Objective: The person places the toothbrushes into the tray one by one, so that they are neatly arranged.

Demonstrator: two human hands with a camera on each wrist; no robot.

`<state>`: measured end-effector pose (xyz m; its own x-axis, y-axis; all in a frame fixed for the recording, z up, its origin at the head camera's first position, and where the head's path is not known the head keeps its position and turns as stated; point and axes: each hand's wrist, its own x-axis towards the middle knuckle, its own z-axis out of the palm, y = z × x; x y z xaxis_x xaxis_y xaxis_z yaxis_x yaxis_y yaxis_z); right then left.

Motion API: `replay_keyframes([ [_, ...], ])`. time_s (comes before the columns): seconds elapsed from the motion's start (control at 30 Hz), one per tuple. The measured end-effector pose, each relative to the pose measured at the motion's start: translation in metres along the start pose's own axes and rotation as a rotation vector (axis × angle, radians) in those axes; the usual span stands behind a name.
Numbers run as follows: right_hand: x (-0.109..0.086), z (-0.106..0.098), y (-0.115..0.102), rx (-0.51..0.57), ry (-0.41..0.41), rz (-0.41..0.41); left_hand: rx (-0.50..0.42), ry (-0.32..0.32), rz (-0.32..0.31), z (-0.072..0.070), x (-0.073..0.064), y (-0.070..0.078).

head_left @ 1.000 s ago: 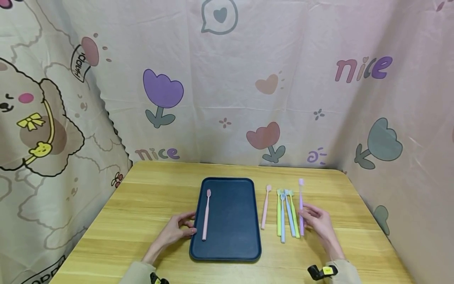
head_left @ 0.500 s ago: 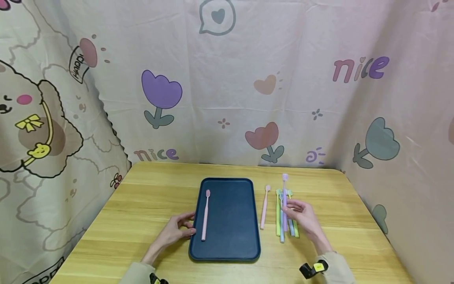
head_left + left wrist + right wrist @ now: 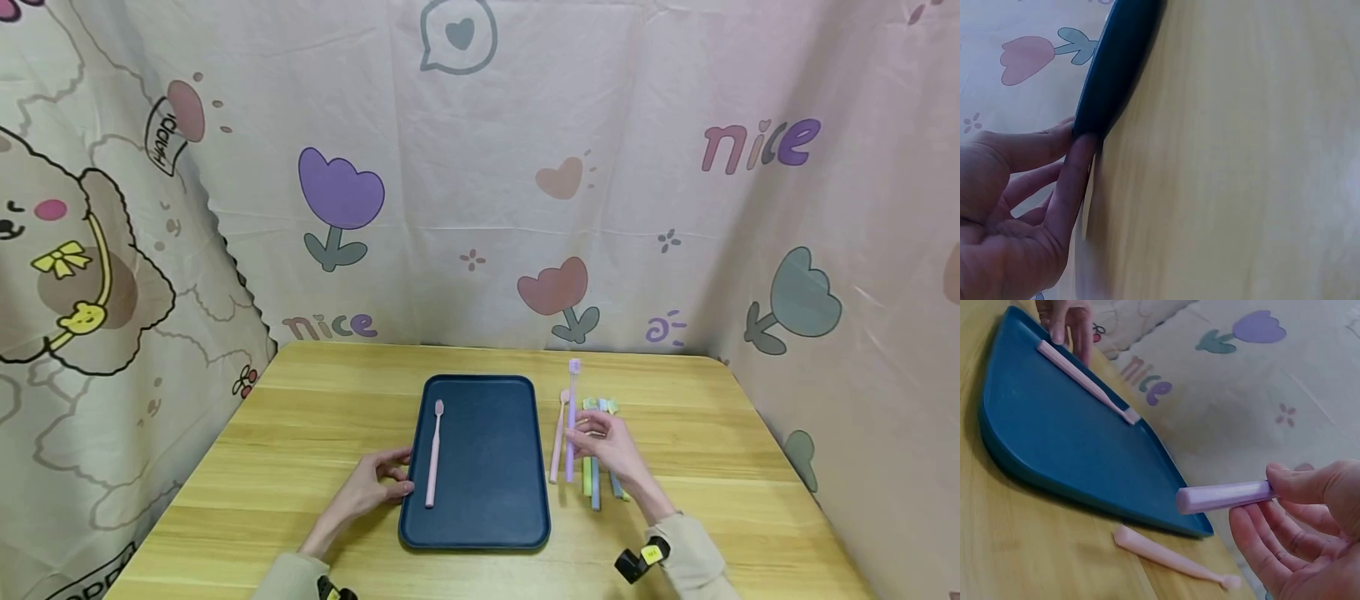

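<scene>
My right hand (image 3: pixel 613 448) pinches a purple toothbrush (image 3: pixel 571 454) by its handle, thumb on one side and fingers on the other. The brush is raised above the table, bristle head pointing away; in the right wrist view its handle end (image 3: pixel 1222 497) juts towards the tray. My left hand (image 3: pixel 369 490) grips the left edge of a dark blue tray (image 3: pixel 491 475), its thumb and fingertips at the rim (image 3: pixel 1088 122). Inside the tray, near the left side, lies a pink toothbrush (image 3: pixel 433 460). Another pink toothbrush (image 3: pixel 557 443) lies on the table just right of the tray.
Several green and blue toothbrushes (image 3: pixel 596 487) lie close together on the wooden table (image 3: pixel 330 400), partly hidden by my right hand. A printed curtain (image 3: pixel 450 208) hangs behind the table and along its sides.
My right hand has lifted the purple toothbrush off the table's right side and carried it left, past the green and blue brushes, to beside the pink one. The left hand stays at the tray.
</scene>
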<state>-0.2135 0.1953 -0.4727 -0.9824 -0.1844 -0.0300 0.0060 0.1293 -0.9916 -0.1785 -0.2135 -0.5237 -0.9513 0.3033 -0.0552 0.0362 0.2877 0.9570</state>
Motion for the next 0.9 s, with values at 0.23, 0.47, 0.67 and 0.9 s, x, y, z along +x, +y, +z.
replay_keyframes([
  [0.23, 0.007, 0.018, -0.001, 0.009, -0.044, -0.014, 0.044, 0.034, -0.014, 0.001, 0.001, 0.003],
  [0.47, 0.014, 0.037, 0.000, -0.029, -0.106, -0.056, 0.044, 0.017, -0.032, 0.002, 0.000, 0.005],
  [0.67, 0.020, 0.056, 0.001, -0.047, -0.143, -0.043, 0.015, 0.018, -0.044, 0.001, 0.000, 0.004],
  [0.9, 0.027, 0.080, 0.007, -0.046, -0.178, -0.024, 0.000, 0.015, -0.053, 0.002, -0.001, 0.005],
])
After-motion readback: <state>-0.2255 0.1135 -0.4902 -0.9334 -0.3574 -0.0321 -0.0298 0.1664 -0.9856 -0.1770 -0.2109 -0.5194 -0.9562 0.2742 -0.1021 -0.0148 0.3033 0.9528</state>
